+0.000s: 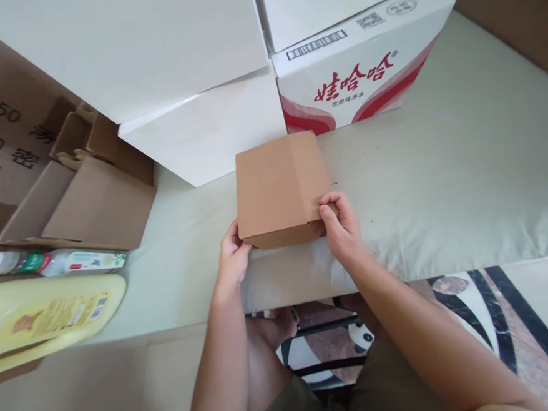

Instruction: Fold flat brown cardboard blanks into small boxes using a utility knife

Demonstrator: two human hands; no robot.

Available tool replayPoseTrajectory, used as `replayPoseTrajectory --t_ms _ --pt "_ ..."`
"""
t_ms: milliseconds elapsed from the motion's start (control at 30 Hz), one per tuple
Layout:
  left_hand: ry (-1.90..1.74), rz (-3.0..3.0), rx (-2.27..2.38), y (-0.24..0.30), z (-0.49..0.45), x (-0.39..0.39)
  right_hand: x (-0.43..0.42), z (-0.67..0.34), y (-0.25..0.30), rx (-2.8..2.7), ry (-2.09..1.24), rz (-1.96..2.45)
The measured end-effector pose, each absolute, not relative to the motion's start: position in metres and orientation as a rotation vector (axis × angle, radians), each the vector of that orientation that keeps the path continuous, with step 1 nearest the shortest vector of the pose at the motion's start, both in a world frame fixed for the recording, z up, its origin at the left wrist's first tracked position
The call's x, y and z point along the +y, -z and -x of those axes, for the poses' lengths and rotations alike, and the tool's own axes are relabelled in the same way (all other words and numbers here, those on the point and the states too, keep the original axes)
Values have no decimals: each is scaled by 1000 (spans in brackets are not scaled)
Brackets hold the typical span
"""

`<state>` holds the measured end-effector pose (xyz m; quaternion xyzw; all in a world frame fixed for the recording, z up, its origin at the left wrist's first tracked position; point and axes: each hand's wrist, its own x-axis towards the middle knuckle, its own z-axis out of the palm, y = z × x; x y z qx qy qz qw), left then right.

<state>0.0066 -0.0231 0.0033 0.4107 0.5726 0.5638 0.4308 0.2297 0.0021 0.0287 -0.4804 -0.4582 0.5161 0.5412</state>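
A small brown cardboard box (pixel 279 187), closed, rests on the pale green padded surface (pixel 445 167) near its front edge. My left hand (pixel 233 256) grips the box's near left corner with curled fingers. My right hand (pixel 341 226) pinches the box's right side by the lid flap, fingers closed on the edge. Both forearms reach up from the bottom of the view.
A white carton with red print (pixel 358 73) stands just behind the box, white box flaps (pixel 171 67) to its left. An open flat brown box (pixel 87 198), a clear bottle (pixel 54 262) and a yellow jug (pixel 36 317) lie at left. Patterned floor mat (pixel 483 301) at right.
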Motion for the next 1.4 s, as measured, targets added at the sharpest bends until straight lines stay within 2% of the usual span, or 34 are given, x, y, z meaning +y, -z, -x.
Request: replayPoseTrajectory --t_ms 233,400,500,700,900,1033,1133,1233,1400 --pt "-1668 -726 1482 -10 8 -18 19 -253 -16 -1248 -837 1336" --pt "-1456 -724 1333 -13 7 -20 31 -265 -1 -1789 -431 1676" --pt "-1409 -805 1282 -14 -1 -22 34 -269 8 -1967 -317 1784" --pt "-1354 -719 1090 -22 -8 -19 44 -276 13 -1999 -379 1819" --pt "-1510 -484 1261 -21 -6 -19 40 -264 -3 -1645 -748 1536" --pt "-1467 -384 1220 -22 1 -22 33 -254 -14 -1497 -908 1449" --pt "-1408 -356 1211 -27 10 -25 34 -253 -11 -1583 -858 1371" --pt "-1517 -317 1156 -32 16 -27 37 -255 1 -1770 -700 1304" --pt "-1749 -376 966 -38 13 -26 33 -254 11 -2190 -554 1577"
